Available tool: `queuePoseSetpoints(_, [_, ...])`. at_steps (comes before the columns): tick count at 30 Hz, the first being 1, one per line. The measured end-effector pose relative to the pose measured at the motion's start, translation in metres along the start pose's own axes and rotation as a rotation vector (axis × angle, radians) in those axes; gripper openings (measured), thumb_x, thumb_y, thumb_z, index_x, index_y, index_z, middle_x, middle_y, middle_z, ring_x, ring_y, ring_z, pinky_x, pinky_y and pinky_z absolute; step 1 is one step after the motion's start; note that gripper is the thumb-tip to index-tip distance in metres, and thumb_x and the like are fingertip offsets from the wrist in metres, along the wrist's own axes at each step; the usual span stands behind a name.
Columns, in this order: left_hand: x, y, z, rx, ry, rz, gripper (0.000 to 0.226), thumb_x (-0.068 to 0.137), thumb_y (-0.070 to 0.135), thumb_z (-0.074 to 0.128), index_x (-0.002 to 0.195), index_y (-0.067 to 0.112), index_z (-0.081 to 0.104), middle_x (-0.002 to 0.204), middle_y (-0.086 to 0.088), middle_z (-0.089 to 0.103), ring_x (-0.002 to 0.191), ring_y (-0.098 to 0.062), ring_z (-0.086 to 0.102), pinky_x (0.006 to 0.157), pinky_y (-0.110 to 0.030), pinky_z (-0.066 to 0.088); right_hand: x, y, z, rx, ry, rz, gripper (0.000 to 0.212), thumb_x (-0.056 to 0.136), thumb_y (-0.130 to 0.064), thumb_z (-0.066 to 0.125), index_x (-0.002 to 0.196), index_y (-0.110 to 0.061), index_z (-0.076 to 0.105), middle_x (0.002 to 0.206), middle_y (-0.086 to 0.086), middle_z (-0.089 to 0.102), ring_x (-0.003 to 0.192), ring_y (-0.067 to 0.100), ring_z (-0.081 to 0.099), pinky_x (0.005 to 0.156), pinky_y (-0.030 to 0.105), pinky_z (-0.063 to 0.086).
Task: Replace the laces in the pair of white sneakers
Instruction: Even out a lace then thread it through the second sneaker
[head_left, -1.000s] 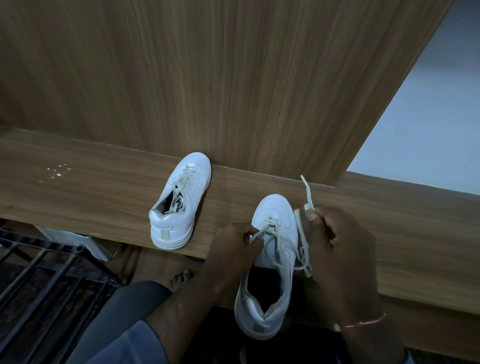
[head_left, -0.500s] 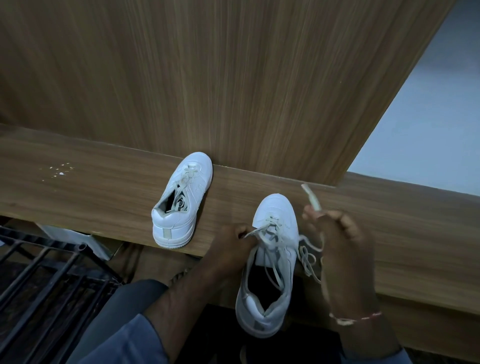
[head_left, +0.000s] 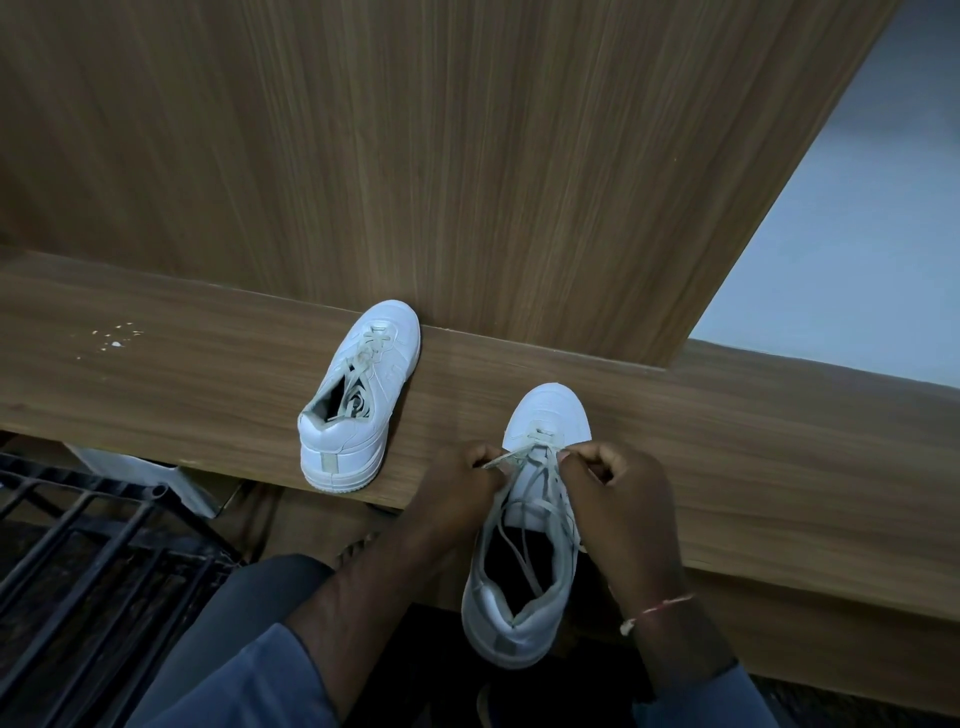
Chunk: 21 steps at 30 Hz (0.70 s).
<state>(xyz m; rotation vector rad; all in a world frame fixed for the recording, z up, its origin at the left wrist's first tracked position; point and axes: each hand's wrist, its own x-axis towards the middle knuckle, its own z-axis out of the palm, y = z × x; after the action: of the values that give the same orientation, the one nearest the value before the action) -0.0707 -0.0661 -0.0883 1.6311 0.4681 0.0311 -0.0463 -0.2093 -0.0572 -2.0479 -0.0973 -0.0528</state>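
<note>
Evidently the person is working on the nearer sneaker (head_left: 530, 525), which is lying with its toe on the wooden ledge (head_left: 182, 374) and its heel overhanging toward the lap, probably so the eyelets are facing up within reach. The left hand (head_left: 457, 483) is pinching one end of the lace (head_left: 543, 486) with curled fingers, and the right hand (head_left: 618, 483) is pinching the opposite run likewise, seemingly tensioning the lowest row; whether threading or unthreading, I cannot tell. The other sneaker (head_left: 358, 400) is sitting apart on the ledge, toe against the upright panel (head_left: 467, 182), apparently parked out of the way.
</note>
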Motion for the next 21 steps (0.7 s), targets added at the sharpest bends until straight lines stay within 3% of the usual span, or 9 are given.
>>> queuePoseSetpoints(3, [0.000,0.001,0.001,-0.041,0.001,-0.035,0.025,0.089,0.008,0.059,0.067,0.019,0.068,0.070,-0.001,0.067,0.067,-0.012,0.059,0.067,-0.030,0.047,0.003,0.001,0.007,-0.156,-0.002,-0.059,0.012,0.086,-0.025,0.067,0.089,-0.028,0.078,0.062,-0.016,0.067,0.058,0.000,0.060,0.060,0.024,0.046])
queuePoseSetpoints(8, [-0.004,0.003,0.002,-0.141,-0.023,-0.044,0.037,0.092,0.006,0.056,0.060,0.020,0.066,0.061,0.004,0.066,0.057,-0.005,0.059,0.054,-0.019,0.045,0.001,0.007,0.017,-0.337,-0.010,-0.162,0.012,0.082,-0.023,0.065,0.074,-0.024,0.074,0.069,-0.008,0.069,0.068,0.011,0.064,0.065,0.030,0.050])
queuePoseSetpoints(13, [-0.004,0.003,0.000,-0.150,-0.061,-0.021,0.035,0.091,0.010,0.059,0.061,0.024,0.071,0.067,0.001,0.069,0.064,-0.010,0.062,0.062,-0.024,0.047,0.000,0.011,0.026,-0.287,0.009,-0.117,0.012,0.082,-0.022,0.065,0.076,-0.021,0.076,0.070,-0.007,0.071,0.070,0.012,0.065,0.067,0.032,0.052])
queuePoseSetpoints(17, [-0.006,0.004,-0.001,-0.174,-0.074,-0.010,0.023,0.089,0.012,0.064,0.068,0.020,0.072,0.073,-0.004,0.072,0.067,-0.012,0.066,0.063,-0.026,0.049,0.001,0.009,0.028,-0.233,0.048,-0.058,0.014,0.086,-0.021,0.065,0.079,-0.020,0.076,0.074,-0.006,0.072,0.073,0.012,0.065,0.067,0.028,0.050])
queuePoseSetpoints(21, [-0.008,0.006,-0.001,-0.197,-0.067,-0.004,0.023,0.089,0.011,0.062,0.068,0.016,0.070,0.069,-0.003,0.070,0.064,-0.013,0.065,0.058,-0.023,0.049,0.002,0.012,0.032,-0.146,0.014,-0.027,0.014,0.086,-0.016,0.065,0.076,-0.016,0.075,0.070,-0.004,0.071,0.070,0.014,0.067,0.069,0.032,0.053])
